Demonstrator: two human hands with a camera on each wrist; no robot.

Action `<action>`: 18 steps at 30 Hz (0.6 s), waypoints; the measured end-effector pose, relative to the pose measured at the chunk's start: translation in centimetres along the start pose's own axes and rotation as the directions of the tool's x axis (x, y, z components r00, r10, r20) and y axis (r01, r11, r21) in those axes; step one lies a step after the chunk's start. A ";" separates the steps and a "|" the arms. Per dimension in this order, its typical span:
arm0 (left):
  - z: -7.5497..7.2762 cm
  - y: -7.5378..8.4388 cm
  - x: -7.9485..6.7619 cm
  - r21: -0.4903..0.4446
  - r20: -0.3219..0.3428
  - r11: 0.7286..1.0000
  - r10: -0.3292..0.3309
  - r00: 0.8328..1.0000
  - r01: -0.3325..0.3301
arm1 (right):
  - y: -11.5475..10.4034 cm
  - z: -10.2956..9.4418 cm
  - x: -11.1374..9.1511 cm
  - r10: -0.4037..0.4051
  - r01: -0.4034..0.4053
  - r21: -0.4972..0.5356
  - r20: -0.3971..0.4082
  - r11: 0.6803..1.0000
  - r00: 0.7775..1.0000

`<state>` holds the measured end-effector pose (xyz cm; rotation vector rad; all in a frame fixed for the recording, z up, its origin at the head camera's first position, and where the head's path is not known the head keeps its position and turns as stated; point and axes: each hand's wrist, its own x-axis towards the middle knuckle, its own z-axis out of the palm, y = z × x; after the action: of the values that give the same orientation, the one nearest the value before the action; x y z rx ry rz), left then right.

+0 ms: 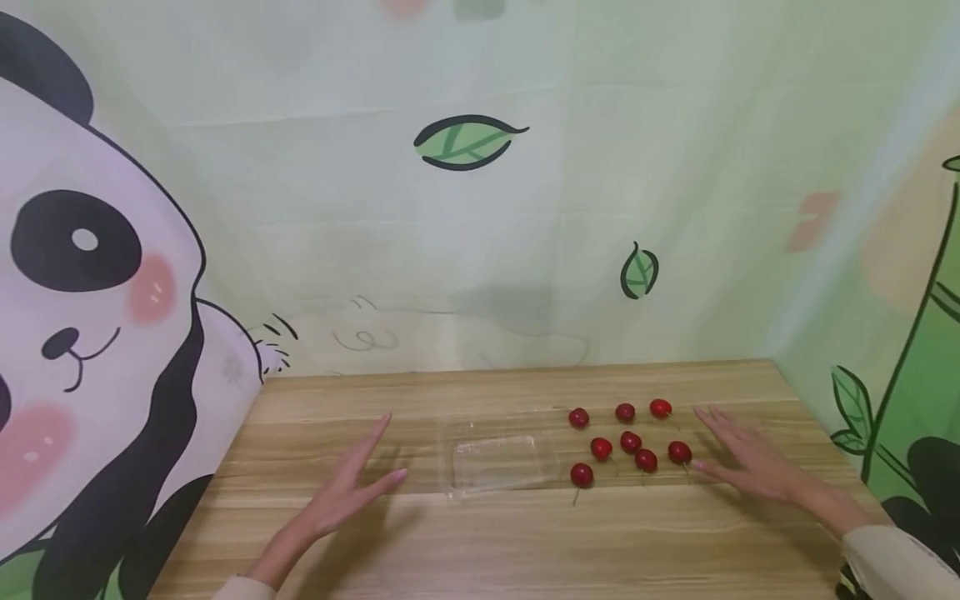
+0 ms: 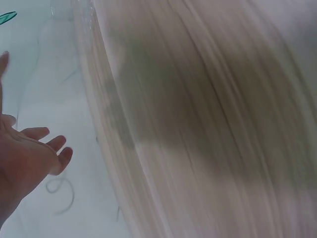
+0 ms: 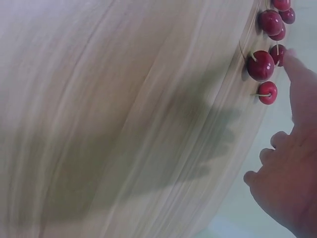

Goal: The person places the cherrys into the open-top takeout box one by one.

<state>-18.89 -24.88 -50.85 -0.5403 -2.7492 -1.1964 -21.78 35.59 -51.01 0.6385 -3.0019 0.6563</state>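
Observation:
Several dark red cherries with stems lie scattered on the wooden table, right of centre. To their left sits a clear plastic tray, see-through against the wood grain. My left hand hovers left of the tray, fingers extended and thumb spread, holding nothing. My right hand is just right of the cherries, its fingers also stretched out and holding nothing; the thumb tip is close to the rightmost cherry. In the right wrist view, the right hand shows beside several cherries.
The wooden table ends at a back edge against a pale green printed cloth. A panda is printed on the cloth at the left, and green bamboo at the right. Both hands cast shadows on the wood.

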 end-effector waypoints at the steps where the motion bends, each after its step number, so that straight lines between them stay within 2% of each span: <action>1: 0.1 0.1 0.1 -0.019 0.015 1.000 -0.014 1.000 0.014 | 0.1 0.0 0.2 -0.007 0.007 0.009 -0.002 1.000 1.000; 7: 1.4 0.5 0.8 -0.076 0.083 0.995 -0.060 0.995 0.066 | 0.6 0.2 1.4 0.009 -0.012 0.113 0.025 0.993 1.000; 11: 2.7 1.0 1.4 -0.122 0.142 0.986 -0.098 0.985 0.115 | 0.8 0.3 2.2 0.002 -0.005 0.156 0.017 0.988 1.000; 18: 4.7 1.1 2.1 -0.245 0.225 0.962 -0.066 0.972 0.121 | 0.8 0.9 3.4 0.008 -0.006 0.173 -0.008 0.985 1.000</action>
<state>-20.23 -20.19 -52.89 -0.6015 -2.8398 -1.6236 -25.20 34.57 -51.90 0.6283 -2.9625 0.9253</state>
